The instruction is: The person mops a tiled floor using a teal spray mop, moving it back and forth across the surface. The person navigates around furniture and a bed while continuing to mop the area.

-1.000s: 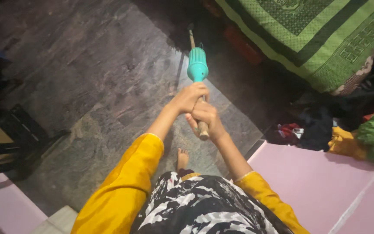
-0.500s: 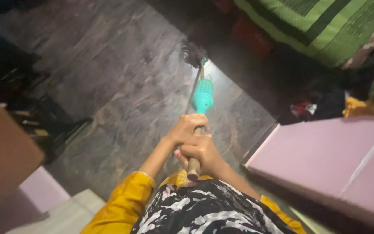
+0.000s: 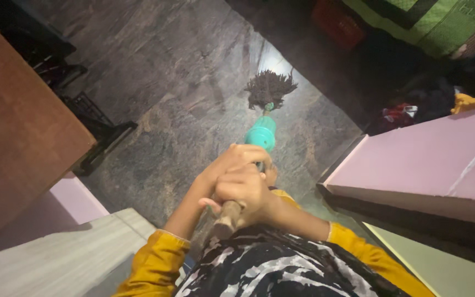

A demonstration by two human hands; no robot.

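Note:
Both my hands grip the wooden handle of a mop (image 3: 261,135) in front of my body. My left hand (image 3: 232,163) wraps the stick just below its teal plastic collar, and my right hand (image 3: 243,191) clasps it a little lower, near the handle's end. The mop's dark stringy head (image 3: 270,88) rests on the grey stone floor (image 3: 155,82) ahead of me. I wear yellow sleeves and a black-and-white patterned garment.
A brown wooden surface (image 3: 17,126) fills the left edge, with dark racks (image 3: 92,124) on the floor beside it. A pink panel (image 3: 430,165) stands at the right. Clothes (image 3: 413,113) and a green patterned bedcover (image 3: 441,22) lie at the upper right.
The mop head has been pulled back toward me across the floor. My view has shifted left, bringing the brown surface into view.

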